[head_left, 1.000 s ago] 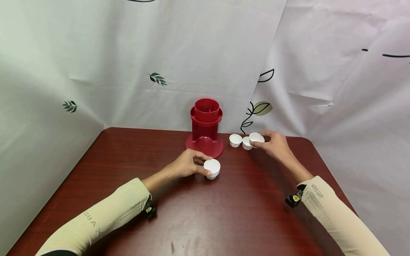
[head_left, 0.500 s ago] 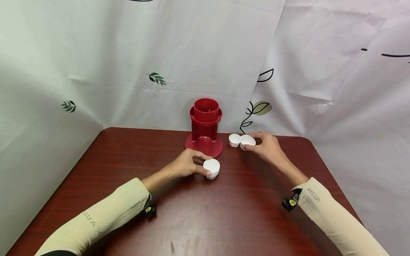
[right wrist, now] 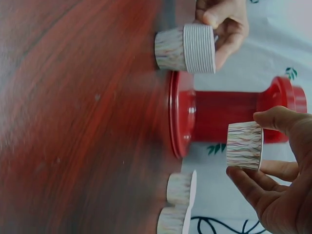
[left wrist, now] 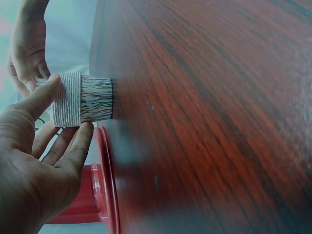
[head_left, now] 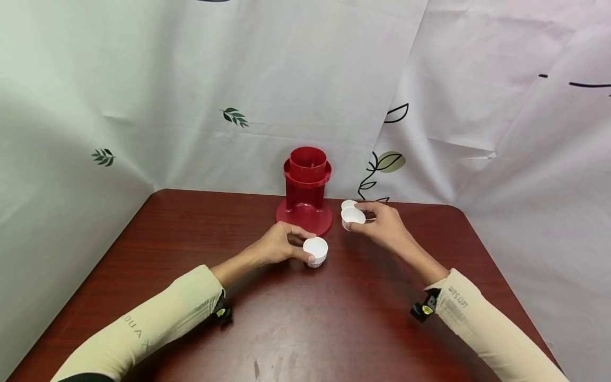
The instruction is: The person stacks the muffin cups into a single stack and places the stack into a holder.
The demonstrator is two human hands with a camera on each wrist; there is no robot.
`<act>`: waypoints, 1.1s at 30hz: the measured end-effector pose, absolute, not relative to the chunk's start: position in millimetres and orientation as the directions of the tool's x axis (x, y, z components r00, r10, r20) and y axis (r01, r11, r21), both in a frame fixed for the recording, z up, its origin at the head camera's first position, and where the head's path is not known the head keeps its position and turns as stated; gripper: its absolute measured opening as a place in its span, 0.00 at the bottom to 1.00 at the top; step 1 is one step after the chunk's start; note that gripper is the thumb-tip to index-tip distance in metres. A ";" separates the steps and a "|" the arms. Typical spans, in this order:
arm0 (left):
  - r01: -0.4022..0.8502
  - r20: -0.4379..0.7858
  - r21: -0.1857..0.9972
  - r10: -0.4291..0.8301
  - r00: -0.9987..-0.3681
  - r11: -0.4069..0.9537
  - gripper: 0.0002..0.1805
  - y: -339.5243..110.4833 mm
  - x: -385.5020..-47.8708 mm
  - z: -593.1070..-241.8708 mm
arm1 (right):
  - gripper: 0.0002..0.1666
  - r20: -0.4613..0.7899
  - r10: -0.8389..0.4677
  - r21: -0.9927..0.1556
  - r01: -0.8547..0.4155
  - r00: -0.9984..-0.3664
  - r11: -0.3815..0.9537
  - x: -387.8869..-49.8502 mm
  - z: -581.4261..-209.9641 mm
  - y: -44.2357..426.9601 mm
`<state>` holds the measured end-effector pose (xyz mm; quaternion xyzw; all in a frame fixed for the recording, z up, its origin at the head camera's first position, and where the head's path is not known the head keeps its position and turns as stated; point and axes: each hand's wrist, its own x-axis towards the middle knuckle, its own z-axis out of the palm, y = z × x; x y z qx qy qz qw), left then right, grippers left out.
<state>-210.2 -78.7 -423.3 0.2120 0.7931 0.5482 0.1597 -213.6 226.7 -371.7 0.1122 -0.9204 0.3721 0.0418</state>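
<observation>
In the head view the left hand (head_left: 278, 245) grips a stack of nested white paper cups (head_left: 315, 250) by its rims; the stack stands upright on the table. Streaky coloured lines mark the stack's side (left wrist: 96, 98) in the left wrist view. The right hand (head_left: 387, 225) pinches a single cup (head_left: 353, 216) between thumb and fingers, and the right wrist view shows this cup (right wrist: 244, 146) raised off the table. Two more cups, one nearer (right wrist: 181, 188) and one beside it (right wrist: 173, 220), stand on the table below it; the head view shows one partly (head_left: 349, 203).
A red plastic holder (head_left: 307, 196) with a round base stands behind the left hand, near the back edge of the brown table (head_left: 324, 323). A white cloth with leaf prints (head_left: 191, 79) hangs behind and at both sides.
The right hand has moved left and slightly toward the front with its cup, passing over the standing cups. The left hand and its stack have stayed put.
</observation>
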 end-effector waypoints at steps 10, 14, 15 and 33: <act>0.168 -0.009 0.940 0.516 -0.857 0.296 0.28 -78.4 -208.8 -421.5 | 0.37 0.152 -0.223 -0.711 -0.263 -0.963 0.652 -201.5 -374.3 205.7; 0.178 -0.006 0.936 0.519 -0.855 0.304 0.28 -79.0 -208.7 -421.9 | 0.35 0.136 -0.258 -0.758 -0.268 -0.957 0.595 -198.6 -376.1 199.0; 0.177 -0.008 0.935 0.517 -0.856 0.308 0.28 -79.2 -209.0 -422.2 | 0.34 0.132 -0.271 -0.767 -0.272 -0.953 0.581 -197.7 -376.8 197.5; 0.186 -0.007 0.934 0.536 -0.844 0.305 0.24 -79.1 -209.9 -423.4 | 0.32 0.106 -0.391 -0.810 -0.307 -0.914 0.499 -185.3 -388.4 173.2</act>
